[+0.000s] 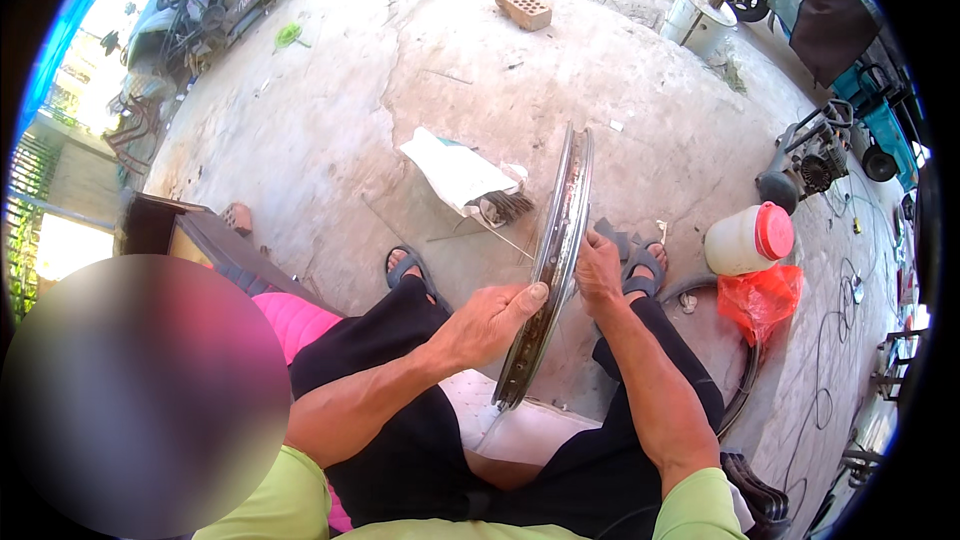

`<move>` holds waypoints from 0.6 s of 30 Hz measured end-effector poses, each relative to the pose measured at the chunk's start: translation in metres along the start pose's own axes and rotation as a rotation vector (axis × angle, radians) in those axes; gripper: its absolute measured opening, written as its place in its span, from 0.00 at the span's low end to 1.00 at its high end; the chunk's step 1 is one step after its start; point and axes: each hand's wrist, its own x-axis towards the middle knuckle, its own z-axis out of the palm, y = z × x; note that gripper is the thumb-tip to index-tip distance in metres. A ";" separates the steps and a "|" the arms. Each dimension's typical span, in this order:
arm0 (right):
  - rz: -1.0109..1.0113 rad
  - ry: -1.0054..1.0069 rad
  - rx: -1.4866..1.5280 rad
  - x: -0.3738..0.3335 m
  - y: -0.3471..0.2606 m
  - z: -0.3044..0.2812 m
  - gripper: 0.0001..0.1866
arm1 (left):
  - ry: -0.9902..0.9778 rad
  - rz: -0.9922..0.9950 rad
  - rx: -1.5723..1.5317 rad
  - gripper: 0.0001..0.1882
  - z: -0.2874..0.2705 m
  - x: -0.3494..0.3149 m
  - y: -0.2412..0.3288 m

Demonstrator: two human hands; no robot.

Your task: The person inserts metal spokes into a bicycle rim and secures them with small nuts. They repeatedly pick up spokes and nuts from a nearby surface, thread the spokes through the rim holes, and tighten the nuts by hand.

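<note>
A bare metal wheel rim (551, 270) stands on edge between my knees, rusty along its inner channel. My left hand (488, 324) grips its near part, thumb laid over the channel and fingers behind. On the rim's right side, my right hand (600, 270) is closed with its fingers curled close against the metal; what they pinch is hidden. Just beyond the rim a white sack (455, 172) lies on the ground, with a bundle of thin metal spokes (500, 208) poking from its open end. A pale cushioned surface (530, 430) shows under the rim's lower end.
At right are a white tub with a red lid (745, 238), a red plastic bag (762, 302), a black tyre (742, 390) and a small machine (812, 162). Cables (822, 410) trail over the concrete. A perforated brick (523, 9) lies ahead. Someone in pink (292, 325) is close at left.
</note>
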 end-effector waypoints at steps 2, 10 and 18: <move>0.007 -0.027 -0.014 -0.004 -0.004 0.002 0.19 | 0.063 0.022 0.105 0.29 -0.007 -0.001 0.012; 0.066 -0.077 -0.057 -0.015 -0.003 0.016 0.19 | 0.155 0.013 -0.230 0.23 -0.023 0.024 0.007; 0.105 0.081 0.114 -0.009 -0.015 0.010 0.15 | 0.008 -0.040 -0.243 0.23 -0.001 -0.011 0.001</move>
